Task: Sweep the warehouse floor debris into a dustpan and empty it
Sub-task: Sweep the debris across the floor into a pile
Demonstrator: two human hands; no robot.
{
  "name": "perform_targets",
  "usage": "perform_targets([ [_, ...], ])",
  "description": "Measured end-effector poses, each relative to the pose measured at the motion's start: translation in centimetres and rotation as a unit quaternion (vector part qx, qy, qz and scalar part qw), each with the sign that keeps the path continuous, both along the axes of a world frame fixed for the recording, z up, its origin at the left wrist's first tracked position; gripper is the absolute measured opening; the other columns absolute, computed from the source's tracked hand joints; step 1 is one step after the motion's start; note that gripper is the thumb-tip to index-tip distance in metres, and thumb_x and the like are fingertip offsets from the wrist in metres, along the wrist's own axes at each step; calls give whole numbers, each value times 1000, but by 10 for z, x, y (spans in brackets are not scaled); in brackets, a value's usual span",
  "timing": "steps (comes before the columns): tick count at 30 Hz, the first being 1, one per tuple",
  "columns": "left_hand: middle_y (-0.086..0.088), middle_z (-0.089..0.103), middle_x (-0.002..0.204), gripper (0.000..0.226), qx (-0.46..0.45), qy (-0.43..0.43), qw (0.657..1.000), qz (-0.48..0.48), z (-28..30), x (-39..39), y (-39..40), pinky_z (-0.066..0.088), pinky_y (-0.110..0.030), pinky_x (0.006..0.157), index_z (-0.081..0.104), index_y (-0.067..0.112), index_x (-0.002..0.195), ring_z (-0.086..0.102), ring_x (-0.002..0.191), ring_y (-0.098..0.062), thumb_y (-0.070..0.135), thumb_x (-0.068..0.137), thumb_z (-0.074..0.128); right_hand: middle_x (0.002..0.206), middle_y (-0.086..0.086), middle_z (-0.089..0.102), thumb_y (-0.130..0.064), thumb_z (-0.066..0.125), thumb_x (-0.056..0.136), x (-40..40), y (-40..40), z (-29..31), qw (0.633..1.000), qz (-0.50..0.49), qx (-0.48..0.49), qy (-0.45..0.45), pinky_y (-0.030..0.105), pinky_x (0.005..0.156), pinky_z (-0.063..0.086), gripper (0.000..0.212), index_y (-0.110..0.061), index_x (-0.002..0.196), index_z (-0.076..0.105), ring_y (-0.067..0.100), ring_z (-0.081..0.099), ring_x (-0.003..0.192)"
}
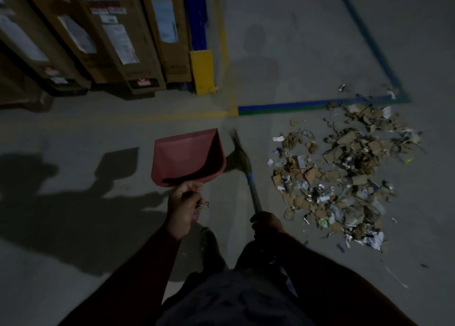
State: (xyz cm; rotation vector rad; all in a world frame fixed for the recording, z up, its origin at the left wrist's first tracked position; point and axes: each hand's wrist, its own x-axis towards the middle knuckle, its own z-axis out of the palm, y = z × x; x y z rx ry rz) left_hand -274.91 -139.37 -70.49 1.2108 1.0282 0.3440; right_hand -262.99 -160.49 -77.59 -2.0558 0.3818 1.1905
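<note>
My left hand (183, 208) grips the handle of a red dustpan (183, 157), which hangs above the grey floor with its mouth facing away and nothing visible inside. My right hand (267, 223) holds the shaft of a grass broom (242, 159); its bristles point forward just right of the dustpan. A wide pile of debris (344, 170), torn cardboard, paper scraps, plastic and wire, lies on the floor to the right of the broom. The broom bristles are apart from the pile.
Tall cardboard boxes (118, 37) stand at the back left beside a blue rack post with a yellow guard (202, 72). Blue-green floor tape (283, 106) runs behind the debris. Yellow lines mark the floor. My legs and shoe (209, 249) are below the hands.
</note>
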Motion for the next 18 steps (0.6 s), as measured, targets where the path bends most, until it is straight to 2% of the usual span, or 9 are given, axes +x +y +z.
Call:
perform_targets([
  [3, -12, 57, 75, 20, -19, 8, 999, -37, 6, 22, 6, 37, -18, 40, 63, 4, 96, 50, 52, -15, -13, 92, 53, 70, 11, 68, -6, 60, 92, 24, -1, -2, 1000, -7, -23, -18, 40, 72, 60, 22, -8, 73, 71, 28, 66, 66],
  [5, -13, 57, 78, 20, -27, 11, 997, -65, 9, 41, 14, 37, -17, 40, 64, 3, 99, 49, 51, -14, -12, 92, 53, 71, 14, 66, -4, 56, 94, 43, -4, 2, 998, -62, -19, -17, 40, 69, 57, 20, -1, 81, 71, 28, 63, 63],
  [7, -14, 59, 83, 20, -26, 16, 996, -89, 7, 65, 21, 40, -20, 42, 65, 2, 99, 51, 52, -15, -13, 90, 55, 75, 20, 65, -3, 53, 93, 63, -8, 0, 993, -112, -20, -21, 44, 66, 58, 20, 0, 81, 70, 32, 64, 65],
  [9, -14, 62, 88, 20, -33, 20, 994, -104, 4, 91, 24, 44, -24, 46, 66, 3, 96, 54, 55, -17, -14, 90, 56, 78, 22, 68, -6, 53, 91, 84, -14, -1, 992, -122, -34, -29, 47, 62, 59, 18, -1, 85, 69, 35, 67, 65],
  [11, -13, 64, 85, 20, -41, 34, 991, -119, 1, 121, 24, 43, -25, 47, 67, 4, 96, 54, 59, -22, -12, 91, 57, 80, 21, 68, -11, 52, 91, 108, -20, 6, 986, -158, -55, -23, 38, 54, 57, 19, -1, 93, 67, 33, 66, 62],
  [13, -11, 63, 74, 21, -43, 47, 987, -145, -2, 154, 24, 38, -29, 53, 71, 11, 95, 50, 61, -23, -7, 91, 60, 79, 18, 66, -12, 51, 92, 137, -28, 11, 979, -193, -65, -19, 30, 49, 51, 18, -1, 95, 65, 30, 62, 61],
  [16, -2, 66, 71, 23, -37, 46, 982, -177, 0, 214, 22, 35, -32, 59, 72, 17, 92, 51, 63, -21, -4, 92, 61, 83, 19, 67, -15, 51, 93, 186, -38, 12, 974, -204, -92, -37, 35, 54, 54, 21, 2, 101, 62, 32, 64, 65],
  [18, -2, 66, 72, 24, -25, 52, 979, -194, 5, 257, 16, 35, -32, 58, 72, 17, 93, 51, 62, -21, -4, 92, 61, 85, 18, 67, -17, 49, 94, 220, -45, 16, 972, -201, -104, -58, 34, 54, 55, 19, -1, 102, 56, 32, 66, 67],
])
